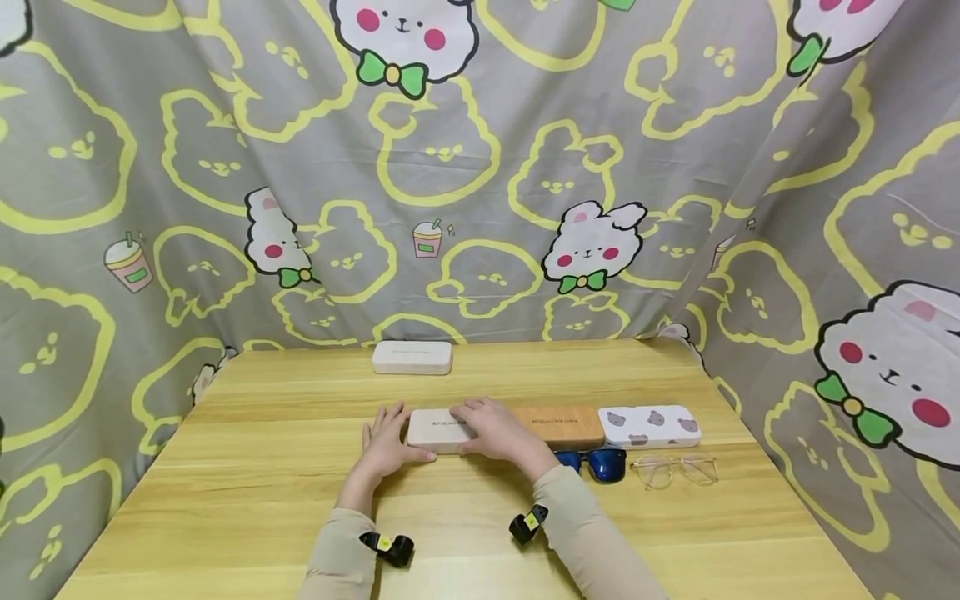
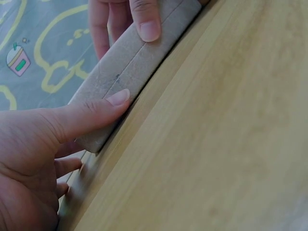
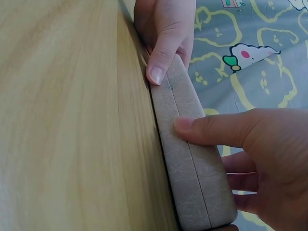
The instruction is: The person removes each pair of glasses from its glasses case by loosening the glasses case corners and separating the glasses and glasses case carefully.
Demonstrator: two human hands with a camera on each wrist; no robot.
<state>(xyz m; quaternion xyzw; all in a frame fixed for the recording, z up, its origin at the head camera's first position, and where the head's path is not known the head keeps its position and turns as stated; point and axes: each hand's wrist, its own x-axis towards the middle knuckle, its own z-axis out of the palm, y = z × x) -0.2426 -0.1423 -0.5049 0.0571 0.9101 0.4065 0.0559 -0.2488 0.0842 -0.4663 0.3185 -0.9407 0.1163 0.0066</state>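
A beige glasses case (image 1: 437,439) with dark lettering on its lid lies closed on the table, both hands on it. My left hand (image 1: 385,450) holds its left end, the thumb (image 2: 106,107) on the front side below the seam. From above, my right hand (image 1: 497,428) grips the case across its right part, hiding some of the lettering. The right thumb (image 3: 207,129) presses the front side at the seam, with the other fingers behind the case.
To the right stand an orange-brown case (image 1: 566,427) and a white bear-print case (image 1: 651,426) in a row. Dark blue sunglasses (image 1: 606,465) and thin-framed glasses (image 1: 678,472) lie before them. A white case (image 1: 412,357) sits at the table's back, near the patterned curtain (image 1: 465,167).
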